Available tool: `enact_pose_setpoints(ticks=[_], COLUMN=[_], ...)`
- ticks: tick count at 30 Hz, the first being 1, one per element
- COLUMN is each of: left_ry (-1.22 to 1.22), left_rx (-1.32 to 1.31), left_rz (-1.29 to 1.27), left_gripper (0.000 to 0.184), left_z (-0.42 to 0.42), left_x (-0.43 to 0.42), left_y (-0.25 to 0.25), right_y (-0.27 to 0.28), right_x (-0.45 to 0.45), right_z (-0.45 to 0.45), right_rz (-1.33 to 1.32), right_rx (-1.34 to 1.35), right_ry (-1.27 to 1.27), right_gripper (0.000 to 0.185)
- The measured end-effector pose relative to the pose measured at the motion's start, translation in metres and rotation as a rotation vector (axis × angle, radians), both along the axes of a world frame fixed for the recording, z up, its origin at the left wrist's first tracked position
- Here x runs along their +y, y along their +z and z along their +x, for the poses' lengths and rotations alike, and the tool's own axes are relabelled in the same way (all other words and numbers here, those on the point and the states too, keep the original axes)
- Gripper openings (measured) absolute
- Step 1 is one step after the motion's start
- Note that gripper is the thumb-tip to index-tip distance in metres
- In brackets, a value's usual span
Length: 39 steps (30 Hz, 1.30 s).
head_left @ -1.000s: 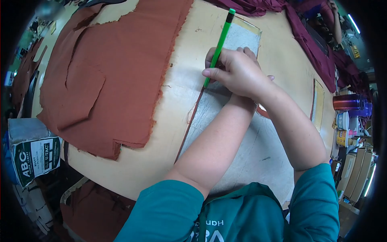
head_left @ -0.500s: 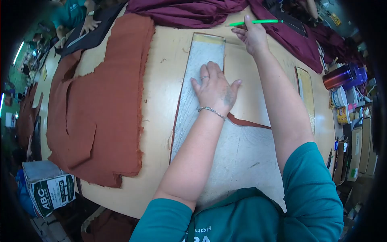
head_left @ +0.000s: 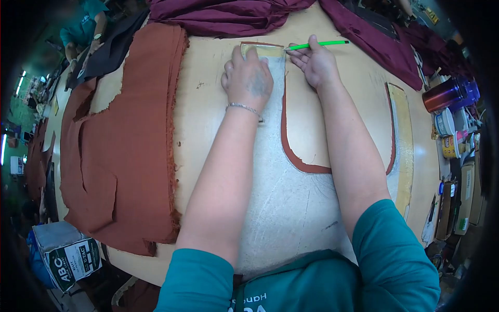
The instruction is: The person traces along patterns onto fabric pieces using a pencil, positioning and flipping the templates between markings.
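Observation:
A pale grey pattern template (head_left: 283,208) with yellowish taped edges lies on rust-brown fabric (head_left: 299,164), which shows as a narrow border around its cut-out. Near the top of the template's left strip, my left hand (head_left: 248,80) rests palm down, fingers apart and slightly bent, holding nothing. My right hand (head_left: 318,65) grips a green pencil (head_left: 330,43) between thumb and fingers. The pencil's tip is at the strip's upper right corner; whether it touches is too small to tell.
Stacked rust-brown fabric (head_left: 138,125) with frayed edges lies to the left. Maroon cloth (head_left: 223,15) lies along the far side. A purple-red tumbler (head_left: 442,96) and tubs stand at right. An ABC-labelled box (head_left: 73,260) is at lower left. Another person (head_left: 86,31) is at upper left.
My left hand has slid up the template strip towards its top end. My right hand has brought the pencil down and left, its tip now at the strip's corner.

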<state>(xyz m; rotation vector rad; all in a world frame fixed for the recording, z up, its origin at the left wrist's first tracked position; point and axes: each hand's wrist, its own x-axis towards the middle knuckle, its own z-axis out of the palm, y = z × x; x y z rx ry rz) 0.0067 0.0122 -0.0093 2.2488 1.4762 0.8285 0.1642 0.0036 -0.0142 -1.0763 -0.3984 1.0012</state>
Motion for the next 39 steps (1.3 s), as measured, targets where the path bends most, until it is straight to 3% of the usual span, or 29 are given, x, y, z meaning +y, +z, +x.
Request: enact_pose_setpoints(ticks=[3,8,10,14,18,31,34,37,39], left_ry=[0.013,-0.216,-0.324,-0.548,-0.583,-0.411,-0.305,-0.111,-0.038], left_rx=[-0.073,0.287,0.432,0.467,0.572,0.702,0.722,0.454,0.404], left_rz=[0.024,0.058,0.015,0.072,0.102,0.129,0.126,0.264,0.129], left_gripper=[0.028,0.016,0.015,0.013,0.01,0.015,0.025,0.024,0.028], left_z=[0.003,0.028,0.035,0.042,0.047,0.051,0.048,0.031,0.021], left_x=[0.041,0.109,0.121,0.124,0.122,0.108,0.088,0.052,0.021], left_y=[0.003,0.009,0.018,0.024,0.024,0.02,0.027,0.005,-0.001], right_y=[0.0,-0.002,0.0,0.001,0.006,0.004,0.003,0.006,0.004], right_x=[-0.005,-0.006,-0.007,-0.01,-0.01,-0.008,-0.008,-0.009,-0.008], right_z=[-0.003,-0.002,-0.003,-0.005,-0.005,-0.004,-0.004,-0.002,-0.003], right_rz=[0.031,0.059,0.072,0.091,0.075,0.048,0.042,0.068,0.083], right_rx=[0.015,0.049,0.072,0.103,0.104,0.085,0.095,0.144,0.151], right_ry=[-0.007,0.02,0.024,0.026,0.013,0.019,0.014,-0.007,-0.06], right_gripper=[0.041,0.042,0.042,0.046,0.044,0.044,0.044,0.042,0.039])
